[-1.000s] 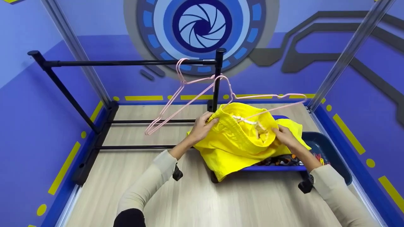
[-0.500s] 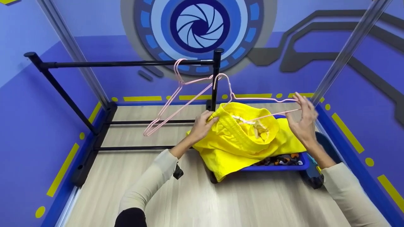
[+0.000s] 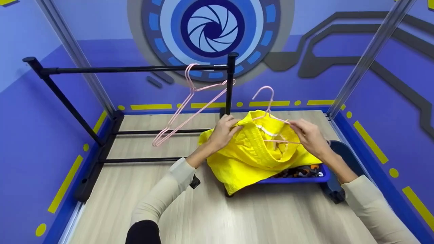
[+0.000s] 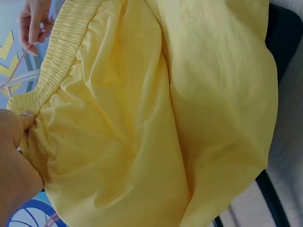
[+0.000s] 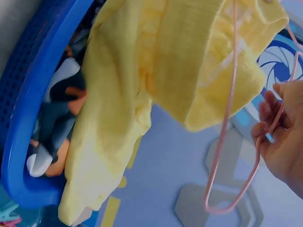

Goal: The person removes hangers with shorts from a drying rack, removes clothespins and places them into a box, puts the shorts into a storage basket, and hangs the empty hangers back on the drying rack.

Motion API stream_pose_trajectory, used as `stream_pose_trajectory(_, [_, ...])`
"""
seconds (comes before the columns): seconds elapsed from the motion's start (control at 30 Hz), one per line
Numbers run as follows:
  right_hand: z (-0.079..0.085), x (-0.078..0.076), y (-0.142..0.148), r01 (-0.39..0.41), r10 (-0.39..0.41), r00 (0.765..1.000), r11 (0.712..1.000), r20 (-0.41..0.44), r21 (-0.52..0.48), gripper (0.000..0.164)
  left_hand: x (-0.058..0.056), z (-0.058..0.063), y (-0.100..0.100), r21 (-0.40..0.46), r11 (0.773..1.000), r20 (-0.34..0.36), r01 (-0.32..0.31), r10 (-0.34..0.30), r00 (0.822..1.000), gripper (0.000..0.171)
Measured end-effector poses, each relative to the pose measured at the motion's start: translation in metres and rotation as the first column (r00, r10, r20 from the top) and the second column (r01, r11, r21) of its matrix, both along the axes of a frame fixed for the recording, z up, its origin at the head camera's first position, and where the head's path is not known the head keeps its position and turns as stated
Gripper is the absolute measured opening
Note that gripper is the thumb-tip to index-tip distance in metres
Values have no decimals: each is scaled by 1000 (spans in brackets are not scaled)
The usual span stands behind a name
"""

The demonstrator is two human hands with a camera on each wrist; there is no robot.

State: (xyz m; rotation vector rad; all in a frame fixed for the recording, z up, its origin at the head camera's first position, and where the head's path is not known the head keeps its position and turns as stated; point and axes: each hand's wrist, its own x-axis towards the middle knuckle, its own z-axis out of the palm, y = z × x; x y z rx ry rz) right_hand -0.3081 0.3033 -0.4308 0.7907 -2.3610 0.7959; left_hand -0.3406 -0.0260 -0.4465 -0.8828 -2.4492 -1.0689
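Yellow elastic-waist shorts (image 3: 237, 159) lie draped over a blue basket (image 3: 291, 180), their waist opening facing up. My left hand (image 3: 223, 132) pinches the left side of the waistband, also seen close in the left wrist view. In my right hand (image 3: 310, 137) is the upper bar of a pink hanger (image 3: 270, 101), fingers curled round it. The hanger's left end sits inside the waistband and is hidden by cloth. Its hook points up, and its right end (image 5: 220, 208) sticks out past the opening in the right wrist view.
Left of the shorts stands a black clothes rack (image 3: 135, 69), with pink hangers (image 3: 173, 118) on its top rail near the right post. Dark patterned cloth (image 3: 301, 171) lies in the basket. A dark teal bin (image 3: 349, 157) is behind it on the right.
My right hand left the waistband, reached to the hanger's right end, then moved left along its bar. The hanger swung right, its hook now apart from the rack post. My left hand kept its pinch.
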Motion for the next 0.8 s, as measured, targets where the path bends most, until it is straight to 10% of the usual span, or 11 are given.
stream_pose_trajectory(0.13, [10,-1,1,-8,10,1000,995,20,-103,19,0,3,-1,-121,990,-127,-70,55,990,28])
stream_pose_trajectory(0.3, [31,6,11,66,-62,997,992,39,-111,20,-2,10,-2,-245,951,-376,-189,86,923,27])
stream_pose_trajectory(0.43, [45,11,24,121,-120,993,988,14,-92,19,-5,15,0,-264,944,-436,-198,66,897,29])
stream_pose_trajectory(0.67, [63,20,54,308,-298,949,946,101,-103,21,-18,36,0,-361,893,-212,-268,202,956,47])
stream_pose_trajectory(0.8, [74,29,70,453,-426,874,888,235,-78,29,-26,51,4,-320,893,-5,-316,331,943,46])
